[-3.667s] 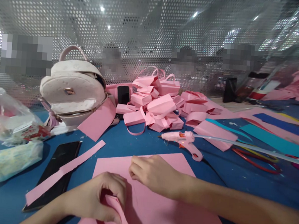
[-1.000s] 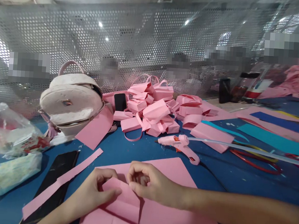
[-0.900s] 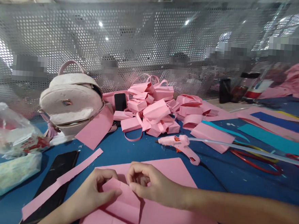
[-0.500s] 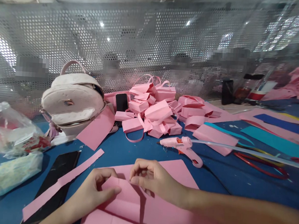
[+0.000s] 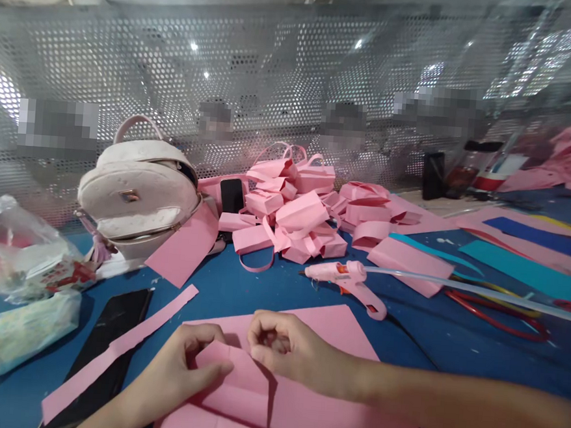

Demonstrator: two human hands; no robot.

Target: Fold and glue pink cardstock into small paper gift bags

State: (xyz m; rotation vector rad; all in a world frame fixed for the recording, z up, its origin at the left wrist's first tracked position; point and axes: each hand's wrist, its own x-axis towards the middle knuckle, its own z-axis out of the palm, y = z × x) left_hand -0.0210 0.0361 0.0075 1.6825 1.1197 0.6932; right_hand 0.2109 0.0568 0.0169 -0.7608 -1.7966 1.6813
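Note:
A folded piece of pink paper, creased into flaps like a small box or bag, stands at the near middle over a flat pink sheet. My left hand grips its left side, thumb on the near face and fingers behind. At its upper right edge is my right hand, fingers curled in and thumb against the forefinger; the fingertips seem to pinch that edge, though the contact is partly hidden. Beyond the sheet lies a pink glue gun with a long clear glue stick in its back.
Pink paper boxes with handles are heaped at the back, by a white backpack. A pink strip crosses a black phone-like slab on the left. Plastic bags lie far left. Blue strips lie right.
My right hand's fingers have curled in more tightly by the paper's upper edge. My left hand keeps its grip, and the folded paper has barely shifted.

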